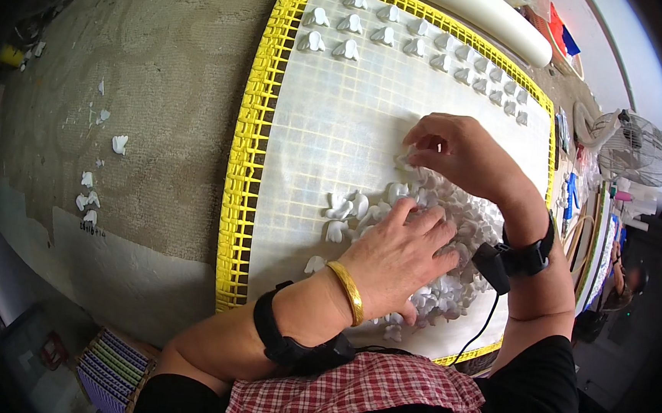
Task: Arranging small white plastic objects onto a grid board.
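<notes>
My left hand [400,257] lies with its fingers spread over a heap of small white petal-shaped pieces [460,223]. Just beyond the heap, my right hand [465,154] is closed in a pinch, thumb against fingers. A white petal-shaped piece [406,159] shows at its fingertips, partly hidden and low over the sheet. The heap rests on a white sheet [313,136] lining a yellow mesh tray [238,200]. Along the tray's far side, similar white pieces [386,35] stand apart in rows. Several loose ones [338,215] lie left of the heap.
White scraps [119,144] are scattered on the brownish table [169,103] left of the tray. A thick white roll [490,14] lies behind it. To the far right stands a fan [631,147]. A box with striped contents [114,372] sits low at the left.
</notes>
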`<state>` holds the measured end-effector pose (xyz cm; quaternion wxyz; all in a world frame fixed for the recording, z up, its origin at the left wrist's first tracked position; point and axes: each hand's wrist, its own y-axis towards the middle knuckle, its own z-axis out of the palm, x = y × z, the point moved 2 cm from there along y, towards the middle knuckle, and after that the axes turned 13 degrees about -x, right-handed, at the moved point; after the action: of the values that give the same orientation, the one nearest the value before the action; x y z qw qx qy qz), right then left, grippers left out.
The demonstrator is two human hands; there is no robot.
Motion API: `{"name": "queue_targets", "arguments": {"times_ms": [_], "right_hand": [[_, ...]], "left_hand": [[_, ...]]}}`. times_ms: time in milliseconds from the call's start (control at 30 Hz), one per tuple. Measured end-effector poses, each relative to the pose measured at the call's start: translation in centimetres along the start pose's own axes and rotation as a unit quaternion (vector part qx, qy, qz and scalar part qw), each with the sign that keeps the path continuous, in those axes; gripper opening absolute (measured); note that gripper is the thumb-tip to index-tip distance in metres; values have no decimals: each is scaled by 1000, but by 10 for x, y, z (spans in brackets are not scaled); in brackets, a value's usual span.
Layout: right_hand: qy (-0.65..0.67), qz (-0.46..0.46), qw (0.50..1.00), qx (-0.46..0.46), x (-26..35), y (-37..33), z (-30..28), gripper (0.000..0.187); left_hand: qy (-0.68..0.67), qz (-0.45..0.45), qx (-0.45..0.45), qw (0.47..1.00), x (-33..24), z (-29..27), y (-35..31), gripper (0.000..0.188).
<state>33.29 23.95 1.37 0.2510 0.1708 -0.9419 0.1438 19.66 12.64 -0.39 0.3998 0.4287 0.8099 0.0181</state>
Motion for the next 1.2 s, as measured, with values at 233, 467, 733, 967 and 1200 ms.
{"name": "queue_targets", "arguments": {"times_ms": [233,467,733,967,1200], "right_hand": [[8,35,998,-45,14,6,3,8],[-167,-179,928,-281,2,31,12,6],[57,-188,960,-199,27,18,21,23],[25,-98,977,-185,1,19,22,34],[52,-90,977,-185,1,24,23,25]], "left_hand": [[43,-5,-59,997,1,7,-2,37],[1,10,-86,996,3,6,1,9],[-32,-4,-87,996,7,6,-2,6],[-49,-10,-71,996,7,6,1,7],[-27,-33,-64,997,8,8,-1,11]]}}
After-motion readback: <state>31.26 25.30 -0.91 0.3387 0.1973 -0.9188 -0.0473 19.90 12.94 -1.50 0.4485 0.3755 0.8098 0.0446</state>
